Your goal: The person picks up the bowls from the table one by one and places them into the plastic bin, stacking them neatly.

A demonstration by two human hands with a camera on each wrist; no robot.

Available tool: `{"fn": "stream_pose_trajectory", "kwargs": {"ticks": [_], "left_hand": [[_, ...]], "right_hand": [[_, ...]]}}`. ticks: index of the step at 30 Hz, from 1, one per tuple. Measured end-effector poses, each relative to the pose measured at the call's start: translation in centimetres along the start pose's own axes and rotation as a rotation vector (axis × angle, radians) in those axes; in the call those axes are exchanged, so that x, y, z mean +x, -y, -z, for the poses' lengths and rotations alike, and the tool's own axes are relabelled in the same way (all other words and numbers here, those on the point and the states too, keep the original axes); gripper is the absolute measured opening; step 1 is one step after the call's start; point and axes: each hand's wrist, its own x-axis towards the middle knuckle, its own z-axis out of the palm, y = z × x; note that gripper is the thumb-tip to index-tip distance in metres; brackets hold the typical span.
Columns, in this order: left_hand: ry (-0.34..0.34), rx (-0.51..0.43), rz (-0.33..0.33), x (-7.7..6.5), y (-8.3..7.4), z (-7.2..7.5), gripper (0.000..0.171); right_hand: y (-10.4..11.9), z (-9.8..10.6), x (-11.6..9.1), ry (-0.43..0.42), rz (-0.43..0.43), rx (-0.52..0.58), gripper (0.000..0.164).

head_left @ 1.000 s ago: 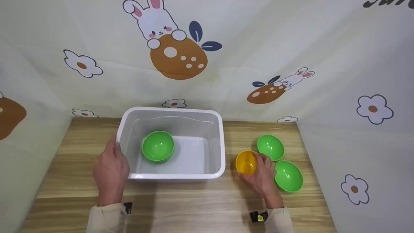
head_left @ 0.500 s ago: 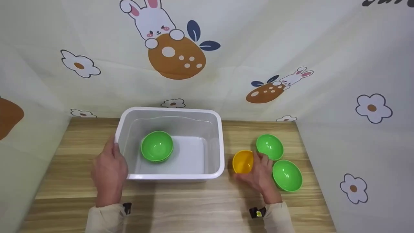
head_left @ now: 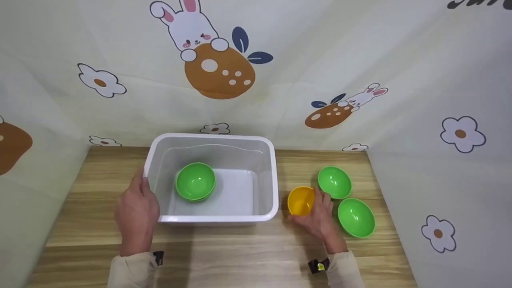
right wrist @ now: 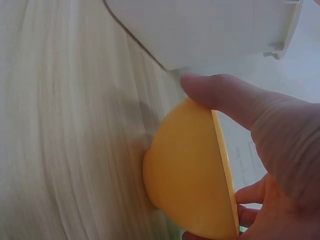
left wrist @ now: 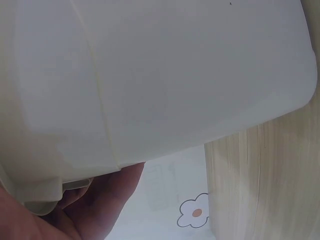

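Observation:
My left hand [head_left: 137, 210] grips the left rim of a white plastic tub [head_left: 218, 218]; in the left wrist view, fingers [left wrist: 112, 197] curl up under the edge of the tub's wall [left wrist: 165, 85]. Inside the tub, toward its left, sit green bowls [head_left: 195, 181], nested one in another. To the right of the tub, my right hand [head_left: 318, 216] holds a yellow bowl [head_left: 300, 201] by its rim. The right wrist view shows the thumb [right wrist: 220, 92] on one side of the yellow bowl and fingers on the opposite side, with its base close to the tabletop.
Two more green bowls stand right of my right hand, one farther back [head_left: 335, 182] and one nearer [head_left: 356, 218]. Everything rests on a wood-grain table [head_left: 228, 256]. A pale curtain [head_left: 280, 80] printed with rabbits and flowers encloses the back and sides.
My right hand and the yellow bowl have shifted slightly left, toward the tub and away from the green bowls. The left hand and tub look unmoved.

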Motion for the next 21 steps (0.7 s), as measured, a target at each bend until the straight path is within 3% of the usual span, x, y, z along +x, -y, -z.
{"fn": "stream_pose_trajectory", "kwargs": {"ticks": [6, 14, 21], "left_hand": [[0.001, 0.013, 0.001, 0.1, -0.1, 0.1, 0.048], [-0.033, 0.003, -0.017, -0.1, 0.0, 0.1, 0.047], [-0.026, 0.007, -0.010, 0.0, 0.0, 0.0, 0.047]], "right_hand": [[-0.1, 0.4, 0.0, -0.014, 0.012, 0.004, 0.132], [1.0, 2.3, 0.3, -0.082, 0.060, 0.007, 0.126], [1.9, 4.4, 0.7, -0.064, 0.065, 0.013, 0.126]]}}
